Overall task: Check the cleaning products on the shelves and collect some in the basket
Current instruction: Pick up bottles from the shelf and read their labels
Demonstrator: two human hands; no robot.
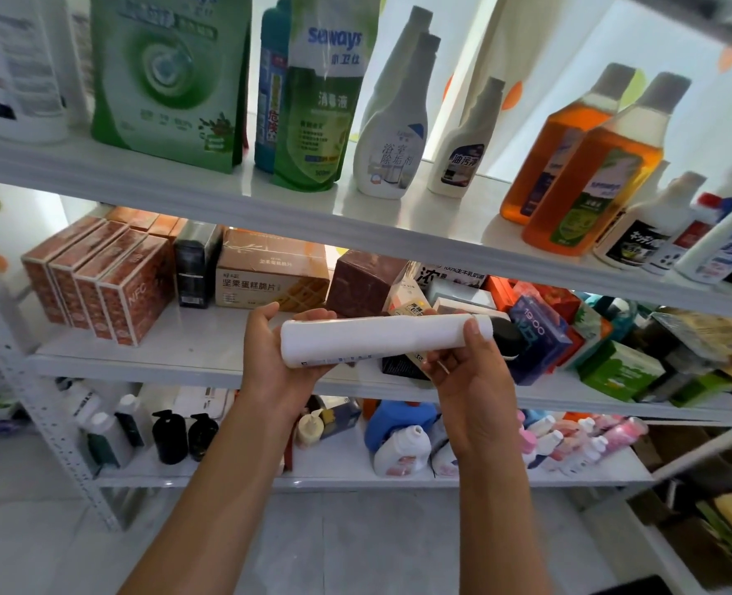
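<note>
I hold the white bottle (381,339) level in front of the middle shelf (192,358), its base to the left and its black cap (506,339) to the right. My left hand (269,350) has a grip grasping the base end; my right hand (467,380) has a grip grasping the neck end beside the cap. Green pouches (171,79) and orange bottles (587,178) stand on the far upper shelf (269,208).

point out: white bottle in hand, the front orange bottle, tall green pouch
white bottle (377,339), head view, mid body
front orange bottle (594,186), head view, label area
tall green pouch (168,75), head view, printed front
</note>
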